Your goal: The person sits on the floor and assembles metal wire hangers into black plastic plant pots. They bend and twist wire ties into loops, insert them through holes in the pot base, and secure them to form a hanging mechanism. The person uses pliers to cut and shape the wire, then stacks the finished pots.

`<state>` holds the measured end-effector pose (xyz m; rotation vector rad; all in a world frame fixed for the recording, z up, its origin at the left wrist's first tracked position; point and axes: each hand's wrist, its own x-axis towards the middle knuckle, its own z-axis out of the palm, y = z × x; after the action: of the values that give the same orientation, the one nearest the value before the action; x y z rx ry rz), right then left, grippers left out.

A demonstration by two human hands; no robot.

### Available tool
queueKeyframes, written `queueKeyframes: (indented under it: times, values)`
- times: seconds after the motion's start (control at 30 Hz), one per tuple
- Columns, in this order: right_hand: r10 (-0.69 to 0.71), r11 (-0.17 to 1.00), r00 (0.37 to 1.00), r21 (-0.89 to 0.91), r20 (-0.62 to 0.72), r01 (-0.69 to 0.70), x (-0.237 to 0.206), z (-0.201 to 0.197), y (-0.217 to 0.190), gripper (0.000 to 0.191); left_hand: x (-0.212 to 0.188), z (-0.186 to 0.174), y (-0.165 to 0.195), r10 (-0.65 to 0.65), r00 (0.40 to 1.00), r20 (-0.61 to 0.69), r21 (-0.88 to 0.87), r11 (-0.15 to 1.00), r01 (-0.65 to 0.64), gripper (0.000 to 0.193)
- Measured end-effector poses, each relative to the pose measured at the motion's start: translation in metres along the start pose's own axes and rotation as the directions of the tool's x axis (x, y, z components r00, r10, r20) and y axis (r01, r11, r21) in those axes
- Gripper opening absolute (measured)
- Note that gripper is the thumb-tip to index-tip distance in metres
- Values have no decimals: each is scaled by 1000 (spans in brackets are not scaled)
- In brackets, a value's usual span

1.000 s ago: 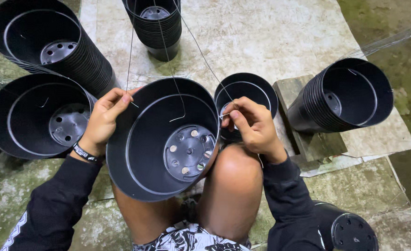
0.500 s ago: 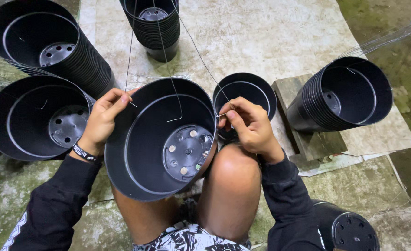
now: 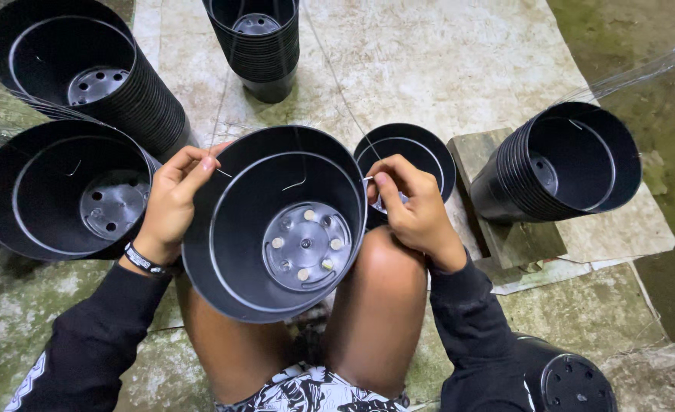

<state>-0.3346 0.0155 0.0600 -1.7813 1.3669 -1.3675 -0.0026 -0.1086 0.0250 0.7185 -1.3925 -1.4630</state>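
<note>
While fingers (image 3: 200, 164) pinch its rim, the black pot (image 3: 276, 221) sits between both hands.

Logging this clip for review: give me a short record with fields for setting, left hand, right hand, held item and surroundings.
setting: person seated on a concrete floor, seen from above
left hand: pinching the pot's left rim and a thin wire
right hand: fingers at the pot's right rim
held item: black plastic pot, between the knees, holes in its base
surroundings: stacks of black pots lying around; wooden block at right
</note>
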Motion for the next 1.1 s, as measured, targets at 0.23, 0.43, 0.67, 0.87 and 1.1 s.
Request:
queueKeyframes:
  times: [0.23,0.43,0.67,0.87,1.1]
  values:
    - [130,987,990,84,58,-134,36,20,26,16,-15,1,15,97,995,-26,160,983,-92,10]
    - [23,999,983,42,182,-31,58,41,24,19,-31,-4,34,269,962,-38,472,854,-220,11]
    - [122,991,963,-75,241,-107,81,50,7,31,-49,-8,58,395,919,10,465,812,-354,5]
    - [88,949,952,-316,292,9,101,74,-1,32,-58,-12,62,438,897,-52,473,802,-364,4]
    - [168,900,939,-436,301,-21,113,96,-14,33,-62,-20,61,458,886,-71,497,787,-367,5]
